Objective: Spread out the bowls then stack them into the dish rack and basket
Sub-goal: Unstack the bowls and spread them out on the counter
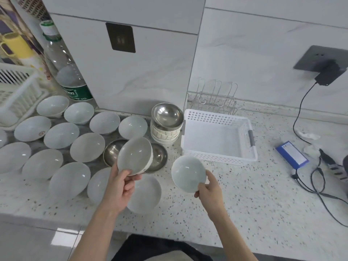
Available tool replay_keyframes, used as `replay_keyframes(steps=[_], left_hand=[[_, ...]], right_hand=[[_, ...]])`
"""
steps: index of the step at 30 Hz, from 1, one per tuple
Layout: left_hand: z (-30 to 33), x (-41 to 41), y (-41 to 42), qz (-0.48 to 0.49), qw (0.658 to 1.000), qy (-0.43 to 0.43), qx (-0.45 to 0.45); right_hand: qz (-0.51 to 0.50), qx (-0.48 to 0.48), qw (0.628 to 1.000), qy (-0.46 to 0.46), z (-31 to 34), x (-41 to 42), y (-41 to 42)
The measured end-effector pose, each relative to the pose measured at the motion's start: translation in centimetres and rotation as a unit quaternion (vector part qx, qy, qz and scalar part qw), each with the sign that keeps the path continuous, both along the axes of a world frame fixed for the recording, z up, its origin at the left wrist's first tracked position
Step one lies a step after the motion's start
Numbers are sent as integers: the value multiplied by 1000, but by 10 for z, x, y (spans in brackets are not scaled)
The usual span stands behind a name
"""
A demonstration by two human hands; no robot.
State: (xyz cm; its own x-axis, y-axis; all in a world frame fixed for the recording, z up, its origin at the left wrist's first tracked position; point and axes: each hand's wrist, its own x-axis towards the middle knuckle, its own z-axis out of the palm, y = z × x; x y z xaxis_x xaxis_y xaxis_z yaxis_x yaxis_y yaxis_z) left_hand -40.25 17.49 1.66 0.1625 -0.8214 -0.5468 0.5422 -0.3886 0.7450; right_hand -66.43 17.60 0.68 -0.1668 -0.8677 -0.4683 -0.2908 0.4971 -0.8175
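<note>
Landmark: white perforated basket (216, 117), empty, on the speckled counter (244, 194).
Readable writing: green label on the clear bottle (64, 72), far left of the basket, shows only the letters "bon" (the rest is blurred).
Your left hand (120, 187): left of the basket, fingers and thumb pinching the near rim of a white bowl (134, 155), tilted, lifted over two steel bowls (160, 155).
Your right hand (209, 189): just in front of the basket, thumb and fingers gripping the rim of a second white bowl (187, 172), tilted toward you.
Spread bowls (62, 135): white, in rows left of the basket.
Bowl stack (166, 125): steel bowl on top, touching the basket's left wall.
Wire dish rack (216, 97): behind the basket, empty.
</note>
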Motion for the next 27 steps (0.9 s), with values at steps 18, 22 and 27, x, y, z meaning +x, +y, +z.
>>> replay_keyframes(steps=[18,22,27], left_hand=[[-15,6,34,-46,998,-44,19],[-16,8,37,-60,997,-48,16],[-16,10,43,-66,996,-49,18]], right_hand=[[6,0,997,72,-23,17,-13],[1,8,998,68,-26,20,-13],[-7,16,998,66,-28,21,-14]])
